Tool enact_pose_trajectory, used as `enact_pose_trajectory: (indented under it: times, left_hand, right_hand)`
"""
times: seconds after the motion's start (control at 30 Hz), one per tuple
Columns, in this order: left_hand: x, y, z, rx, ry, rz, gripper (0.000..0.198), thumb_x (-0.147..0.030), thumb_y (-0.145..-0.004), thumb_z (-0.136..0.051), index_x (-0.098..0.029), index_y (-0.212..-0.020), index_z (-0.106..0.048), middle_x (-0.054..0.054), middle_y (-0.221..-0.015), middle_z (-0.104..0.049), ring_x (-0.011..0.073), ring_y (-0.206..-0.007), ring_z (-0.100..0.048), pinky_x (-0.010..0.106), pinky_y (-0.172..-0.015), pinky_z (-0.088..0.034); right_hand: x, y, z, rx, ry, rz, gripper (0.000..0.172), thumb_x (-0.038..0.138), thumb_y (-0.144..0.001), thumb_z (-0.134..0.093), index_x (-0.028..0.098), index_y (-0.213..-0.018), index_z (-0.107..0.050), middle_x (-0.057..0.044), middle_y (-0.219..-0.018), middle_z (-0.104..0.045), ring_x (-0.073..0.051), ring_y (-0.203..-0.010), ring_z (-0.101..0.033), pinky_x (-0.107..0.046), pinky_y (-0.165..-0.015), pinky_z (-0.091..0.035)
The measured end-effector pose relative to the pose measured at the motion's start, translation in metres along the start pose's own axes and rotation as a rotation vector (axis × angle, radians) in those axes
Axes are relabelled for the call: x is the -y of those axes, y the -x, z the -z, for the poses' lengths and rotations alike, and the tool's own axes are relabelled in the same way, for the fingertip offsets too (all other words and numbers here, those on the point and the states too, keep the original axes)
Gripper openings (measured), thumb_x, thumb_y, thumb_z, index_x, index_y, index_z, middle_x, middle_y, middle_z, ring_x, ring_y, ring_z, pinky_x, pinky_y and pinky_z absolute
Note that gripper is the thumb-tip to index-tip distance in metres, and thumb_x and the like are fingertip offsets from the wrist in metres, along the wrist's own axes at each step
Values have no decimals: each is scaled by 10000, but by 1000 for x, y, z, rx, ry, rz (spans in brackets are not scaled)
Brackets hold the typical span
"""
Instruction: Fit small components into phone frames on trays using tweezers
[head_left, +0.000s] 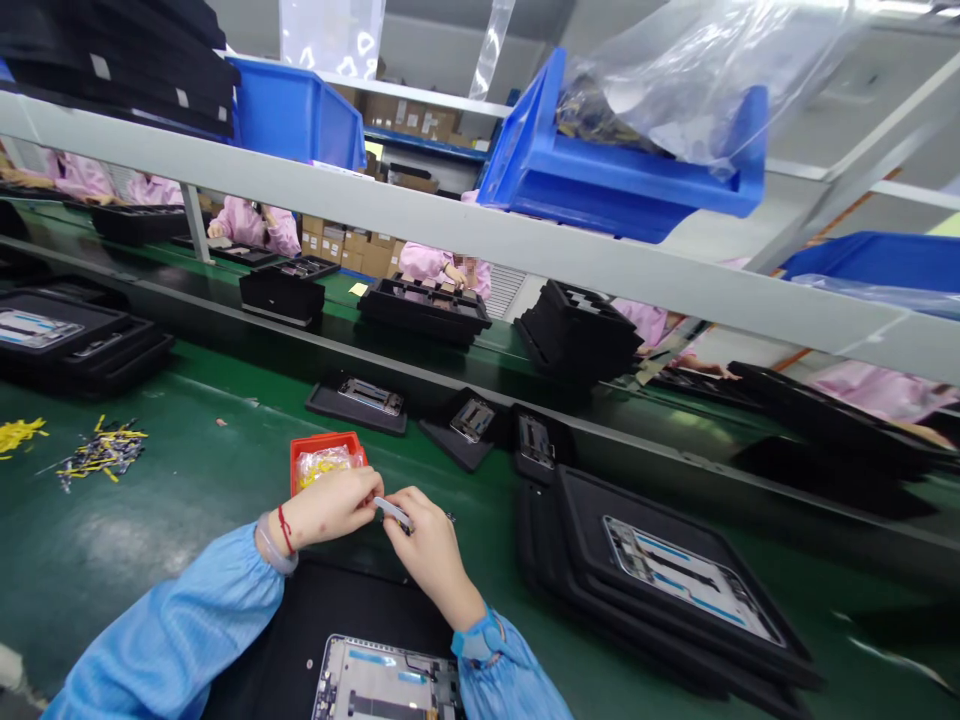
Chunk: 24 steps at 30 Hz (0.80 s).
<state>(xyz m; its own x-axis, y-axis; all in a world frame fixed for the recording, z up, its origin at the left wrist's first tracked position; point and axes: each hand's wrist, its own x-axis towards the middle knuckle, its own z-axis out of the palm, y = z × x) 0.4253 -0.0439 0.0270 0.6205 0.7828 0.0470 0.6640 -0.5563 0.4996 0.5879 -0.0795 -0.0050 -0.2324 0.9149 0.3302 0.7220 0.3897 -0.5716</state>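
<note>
Two hands: your left hand (326, 505) and right hand (429, 550) both grasp one small metal part (393, 514). One red tray (321, 450) lies just beyond.

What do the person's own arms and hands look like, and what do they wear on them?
The left hand and right hand are bare, with no gloves. The left sleeve and right sleeve are loose and light blue, gathered at the wrists. The left wrist has a thin red string beside a grey band.
</note>
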Motion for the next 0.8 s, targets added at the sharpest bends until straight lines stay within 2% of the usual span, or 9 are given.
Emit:
enact_pose_trajectory:
  times: [0.13,0.23,0.4,0.53,0.6,0.63,0.7,0.8]
  left_hand:
    - [6,4,16,-8,-49,28,104,-102,-763,-508,-193,-758,-558,-8,-742,-636,149,-683,-606,212,-615,-427]
    - [20,9,34,-103,-120,120,115,-121,-803,-462,-186,-774,-551,15,-770,-632,162,-692,-600,233,-624,-425]
    - [37,18,56,-235,-210,239,145,-162,-872,-399,-178,-833,-537,46,-837,-627,179,-716,-598,269,-647,-426]
    - [36,21,59,-245,-229,238,131,-167,-879,-421,-190,-828,-539,22,-827,-631,163,-706,-605,252,-632,-422]
    - [33,21,58,-237,-231,226,127,-174,-885,-435,-190,-827,-546,17,-826,-639,161,-713,-612,248,-634,-424]
    - [32,21,57,-232,-232,220,123,-174,-886,-442,-189,-830,-550,17,-830,-644,162,-721,-616,248,-638,-425]
    - [30,20,55,-221,-236,210,119,-165,-884,-450,-184,-841,-560,22,-846,-651,167,-733,-620,251,-644,-427]
    - [26,19,53,-200,-242,198,125,-148,-873,-454,-172,-847,-573,35,-852,-657,177,-728,-621,259,-634,-428]
  right_hand:
    - [-2,-3,2,-47,-60,-18,211,133,-749,-481,207,-737,-678,-44,-759,-666,-183,-657,-624,-253,-588,-434]
    - [-2,-11,2,-75,-127,-48,204,145,-736,-478,196,-698,-671,-47,-718,-654,-181,-635,-607,-250,-583,-426]
    - [4,-35,-13,-10,-182,-144,182,138,-730,-512,188,-663,-674,-31,-658,-638,-180,-627,-572,-252,-589,-384]
    - [6,-54,-33,21,-229,-192,196,168,-740,-557,192,-567,-645,3,-537,-594,-162,-536,-530,-245,-536,-347]
    - [6,-59,-39,22,-266,-215,138,188,-718,-602,198,-593,-660,16,-522,-587,-164,-528,-526,-245,-533,-348]
    - [5,-60,-41,19,-292,-221,86,185,-702,-617,203,-644,-678,20,-545,-602,-168,-545,-537,-246,-545,-359]
    - [3,-60,-41,9,-355,-229,100,188,-696,-613,208,-748,-696,19,-612,-635,-176,-592,-557,-250,-575,-384]
    - [-2,-55,-35,-3,-458,-251,152,296,-755,-572,194,-716,-679,0,-626,-632,-177,-604,-548,-258,-564,-394]
